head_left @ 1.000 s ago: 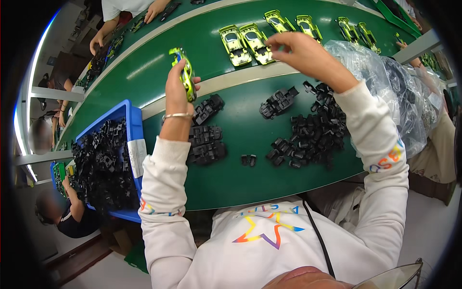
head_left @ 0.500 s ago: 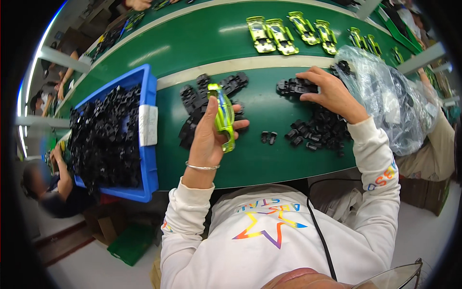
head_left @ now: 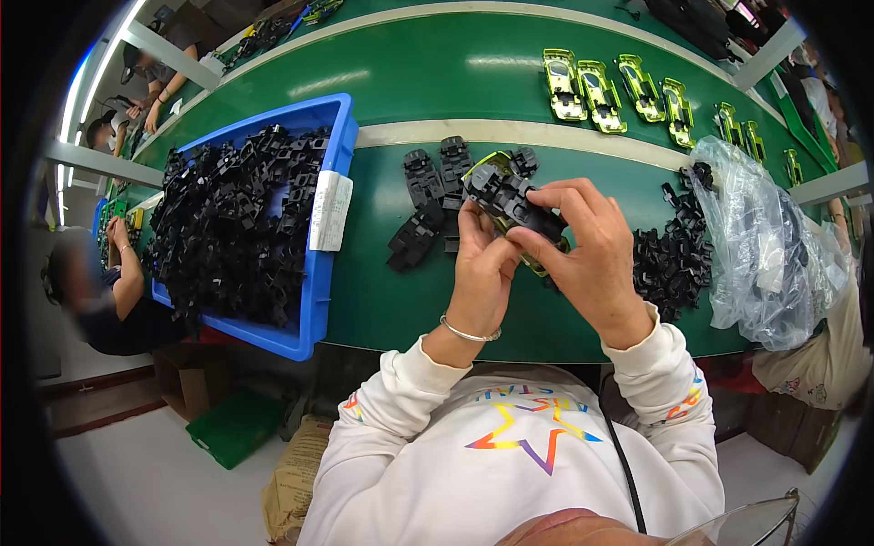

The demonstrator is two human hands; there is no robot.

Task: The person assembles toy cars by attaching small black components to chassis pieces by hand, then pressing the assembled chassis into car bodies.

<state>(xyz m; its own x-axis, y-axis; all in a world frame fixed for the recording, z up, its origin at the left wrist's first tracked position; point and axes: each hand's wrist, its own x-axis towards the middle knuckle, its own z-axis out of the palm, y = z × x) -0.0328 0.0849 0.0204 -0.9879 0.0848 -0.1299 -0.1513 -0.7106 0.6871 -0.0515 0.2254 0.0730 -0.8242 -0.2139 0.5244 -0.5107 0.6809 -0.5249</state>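
Over the green table, my left hand grips a yellow-green toy car body from below, its hollow side turned up. A black car chassis lies in that hollow. With thumb and fingers, my right hand grips the near end of the chassis against the body. Part of the body is hidden behind my fingers and the chassis. Several more black chassis lie on the table just left of and beyond my hands. To the right of my right hand is a heap of small black parts.
On the left stands a blue crate full of black parts, with a white label on its side. A clear plastic bag lies at the right. Beyond a pale strip, several yellow-green car bodies stand in a row. A co-worker sits far left.
My right hand has brought the black chassis from the right side of the table to the car body. The body has been turned hollow side up, and both hands now meet on it.
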